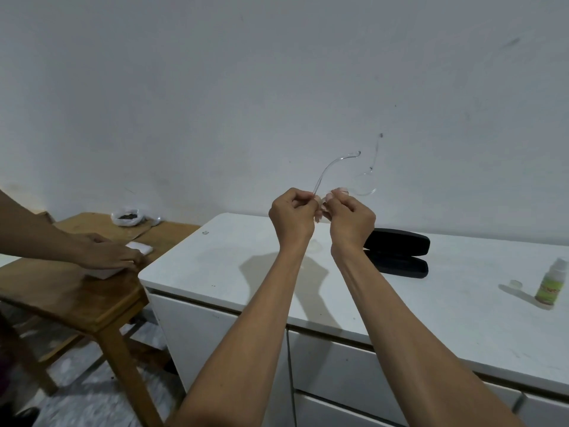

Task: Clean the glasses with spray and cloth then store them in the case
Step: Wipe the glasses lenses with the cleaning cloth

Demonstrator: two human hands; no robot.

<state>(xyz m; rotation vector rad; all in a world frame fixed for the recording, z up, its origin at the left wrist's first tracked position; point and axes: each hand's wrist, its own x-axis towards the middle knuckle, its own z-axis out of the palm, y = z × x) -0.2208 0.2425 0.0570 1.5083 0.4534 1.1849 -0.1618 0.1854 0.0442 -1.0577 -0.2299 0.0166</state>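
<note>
Clear plastic glasses (363, 186) hang raised before the wall, long axis left-right; left hand (292, 215) and right hand (351, 218) pinch them, cloth unclear. Black case (397, 251) lies open below, nearer the right hand.

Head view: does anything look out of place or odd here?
Nothing damaged or spilled. Two small oddities: the spray bottle stands uncapped, its clear cap loose on the cabinet, and a second person's hand rests on the wooden table at left.
</note>
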